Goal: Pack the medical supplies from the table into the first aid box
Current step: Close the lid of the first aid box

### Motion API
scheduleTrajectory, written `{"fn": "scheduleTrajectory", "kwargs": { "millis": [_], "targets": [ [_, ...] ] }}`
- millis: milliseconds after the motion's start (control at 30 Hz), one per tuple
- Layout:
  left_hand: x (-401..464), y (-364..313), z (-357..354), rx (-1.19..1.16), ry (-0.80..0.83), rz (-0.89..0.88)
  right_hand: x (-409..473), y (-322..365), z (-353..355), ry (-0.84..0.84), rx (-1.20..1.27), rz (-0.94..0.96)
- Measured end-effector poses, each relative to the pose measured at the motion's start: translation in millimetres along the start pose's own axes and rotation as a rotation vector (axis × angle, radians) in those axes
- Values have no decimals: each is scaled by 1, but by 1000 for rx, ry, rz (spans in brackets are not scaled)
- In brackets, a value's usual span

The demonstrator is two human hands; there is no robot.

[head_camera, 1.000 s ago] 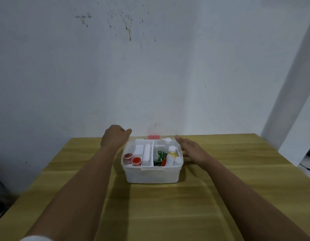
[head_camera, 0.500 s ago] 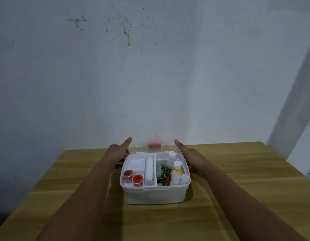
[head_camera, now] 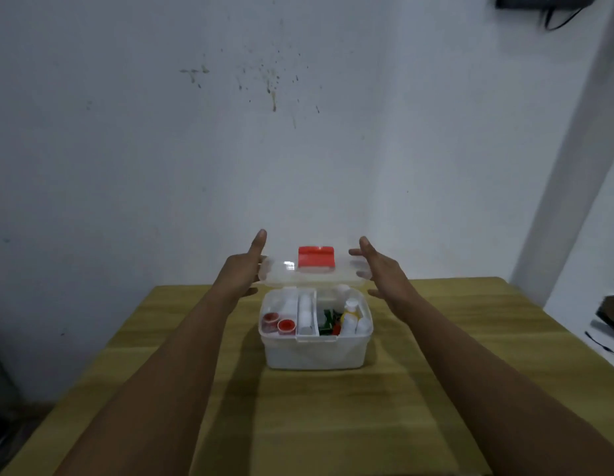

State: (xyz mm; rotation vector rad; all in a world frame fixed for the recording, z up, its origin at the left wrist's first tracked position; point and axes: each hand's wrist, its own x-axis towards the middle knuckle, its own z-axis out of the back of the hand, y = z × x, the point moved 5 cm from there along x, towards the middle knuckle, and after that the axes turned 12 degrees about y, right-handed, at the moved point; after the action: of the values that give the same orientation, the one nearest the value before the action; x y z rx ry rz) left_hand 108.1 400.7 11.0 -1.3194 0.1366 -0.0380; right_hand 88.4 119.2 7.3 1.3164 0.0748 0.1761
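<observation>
First aid box (head_camera: 315, 348) sits mid-table, white translucent plastic, rounded corners, oblong w/ long axis running left-right, open top facing up. Inside: a lift-out tray w/ dividers. Left compartment holds two small round tubs w/ red lids (head_camera: 278, 322); a white gauze roll (head_camera: 304, 310) lies in the narrow middle slot, its length pointing away from the camera. Right side: green packet (head_camera: 328, 319), yellow-and-white bottle (head_camera: 349, 314) upright, other white bottles beside it, details blurred.

Lid (head_camera: 312, 274) is clear glossy plastic w/ a red rectangular latch (head_camera: 316, 257), raised above the box's back edge, roughly level, long axis parallel to the box. Left hand (head_camera: 240, 273) grips lid's left end, thumb up, fingers under. Right hand (head_camera: 381, 269) touches lid's right end, fingers curled round the rim; how firm the hold is, can't tell.

Table (head_camera: 436, 372): yellowish wood-grain top, matte. Behind: pale wall (head_camera: 161, 149) w/ dark speckled stains; black object w/ cable top right corner.
</observation>
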Motion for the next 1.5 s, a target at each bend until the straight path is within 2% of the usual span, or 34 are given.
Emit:
{"fn": "scheduleTrajectory", "kwargs": {
  "millis": [133,267,567,967,1500],
  "targets": [
    [-30,17,-8,167,3,-84,-30,-5,-20,9,-158,131],
    [-55,41,-26,292,2,-162,-48,-35,-36,7,-416,120],
    [-91,72,-59,442,22,-348,-79,-67,-34,-79,-620,296],
    [-51,66,-71,507,63,-372,-53,-73,-18,-75,-592,281],
    [55,60,-79,543,44,-385,47,-86,9,-78,-507,261]
  ]
}}
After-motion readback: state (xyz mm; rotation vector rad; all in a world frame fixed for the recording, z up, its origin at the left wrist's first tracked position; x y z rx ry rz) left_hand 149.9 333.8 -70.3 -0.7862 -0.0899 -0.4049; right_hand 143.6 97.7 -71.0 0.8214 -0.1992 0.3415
